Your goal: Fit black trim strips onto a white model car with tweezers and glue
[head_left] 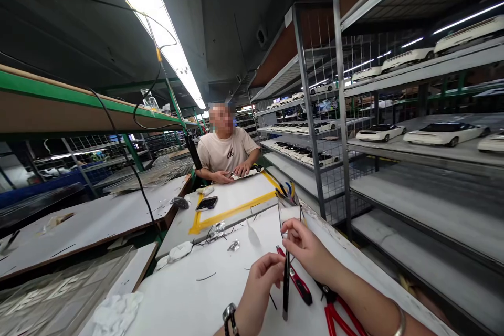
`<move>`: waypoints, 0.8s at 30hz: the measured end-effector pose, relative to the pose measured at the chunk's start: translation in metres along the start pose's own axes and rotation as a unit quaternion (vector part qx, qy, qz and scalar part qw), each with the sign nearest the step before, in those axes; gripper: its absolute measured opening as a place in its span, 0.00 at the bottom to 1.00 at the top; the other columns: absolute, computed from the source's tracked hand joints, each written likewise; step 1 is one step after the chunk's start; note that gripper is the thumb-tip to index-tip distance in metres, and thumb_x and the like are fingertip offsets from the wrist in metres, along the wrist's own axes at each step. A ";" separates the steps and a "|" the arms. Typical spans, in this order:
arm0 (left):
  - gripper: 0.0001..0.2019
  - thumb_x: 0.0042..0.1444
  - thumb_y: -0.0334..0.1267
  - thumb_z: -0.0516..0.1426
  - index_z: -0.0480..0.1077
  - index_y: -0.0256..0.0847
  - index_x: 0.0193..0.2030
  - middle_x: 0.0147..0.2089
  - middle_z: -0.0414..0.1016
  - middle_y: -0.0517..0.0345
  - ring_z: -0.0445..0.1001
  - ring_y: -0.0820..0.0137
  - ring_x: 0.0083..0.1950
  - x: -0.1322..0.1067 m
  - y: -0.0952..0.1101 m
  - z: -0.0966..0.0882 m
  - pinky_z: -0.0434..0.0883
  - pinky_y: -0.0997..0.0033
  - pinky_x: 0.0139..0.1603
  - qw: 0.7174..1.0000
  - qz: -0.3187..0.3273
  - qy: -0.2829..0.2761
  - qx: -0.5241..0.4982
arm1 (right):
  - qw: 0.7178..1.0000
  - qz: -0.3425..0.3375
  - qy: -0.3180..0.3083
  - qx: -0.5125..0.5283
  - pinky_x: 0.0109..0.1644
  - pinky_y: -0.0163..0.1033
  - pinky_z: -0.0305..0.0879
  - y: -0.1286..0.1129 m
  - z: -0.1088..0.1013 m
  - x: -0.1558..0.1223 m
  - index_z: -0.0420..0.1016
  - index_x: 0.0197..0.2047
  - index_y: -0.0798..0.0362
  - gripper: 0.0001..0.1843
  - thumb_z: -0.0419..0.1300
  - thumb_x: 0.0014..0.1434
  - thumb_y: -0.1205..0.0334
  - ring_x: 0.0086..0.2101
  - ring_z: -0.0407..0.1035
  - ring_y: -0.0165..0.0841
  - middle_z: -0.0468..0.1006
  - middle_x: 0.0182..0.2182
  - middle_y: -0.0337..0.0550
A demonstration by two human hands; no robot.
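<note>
My left hand (263,278) has its fingers closed around a long, narrow black strip (286,294) that stands roughly upright over the white table. Just above the strip's upper end, my right hand (309,252) is pinched, thumb and forefinger together; whatever lies between them is too small to tell. Beneath and beside the hands is a red-and-black utility knife (300,286). Red-handled pliers (334,315) lie below my right forearm. A pale nozzle bottle (253,233) rests on the table beyond my left hand.
Across the table (185,294) a person (226,149) handles a white model car (248,173). A tool holder (289,202) stands at the right edge. A phone (207,203), cloths and black scraps lie about. Racks of model cars (444,133) line the right side.
</note>
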State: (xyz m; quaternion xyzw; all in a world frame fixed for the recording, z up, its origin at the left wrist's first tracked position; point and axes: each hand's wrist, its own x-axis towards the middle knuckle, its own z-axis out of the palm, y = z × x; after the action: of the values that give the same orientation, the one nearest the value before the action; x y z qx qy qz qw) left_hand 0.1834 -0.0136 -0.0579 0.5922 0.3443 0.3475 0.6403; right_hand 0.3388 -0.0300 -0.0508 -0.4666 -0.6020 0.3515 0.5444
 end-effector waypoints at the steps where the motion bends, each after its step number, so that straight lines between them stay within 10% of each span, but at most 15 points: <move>1: 0.12 0.47 0.42 0.60 0.71 0.35 0.33 0.27 0.64 0.61 0.57 0.76 0.29 0.000 0.000 0.000 0.58 0.75 0.33 1.000 -0.006 0.000 -0.006 | 1.000 0.002 -0.002 -0.002 0.33 0.35 0.53 -0.001 0.000 0.000 0.61 0.41 0.52 0.07 0.52 0.59 0.62 0.26 0.54 0.27 0.55 0.23 0.31; 24: 0.11 0.46 0.42 0.60 0.68 0.35 0.31 0.28 0.65 0.60 0.62 0.76 0.30 0.000 0.000 0.002 0.59 0.74 0.33 0.999 -0.038 -0.013 -0.025 | 0.996 -0.013 -0.049 -0.077 0.33 0.34 0.56 -0.004 0.003 -0.003 0.61 0.37 0.52 0.07 0.51 0.55 0.70 0.26 0.61 0.27 0.64 0.22 0.31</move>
State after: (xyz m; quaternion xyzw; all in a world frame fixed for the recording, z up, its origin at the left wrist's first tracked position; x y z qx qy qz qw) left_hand 0.1854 -0.0149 -0.0581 0.5668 0.3491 0.3242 0.6722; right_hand 0.3356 -0.0336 -0.0487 -0.4810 -0.6596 0.3196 0.4812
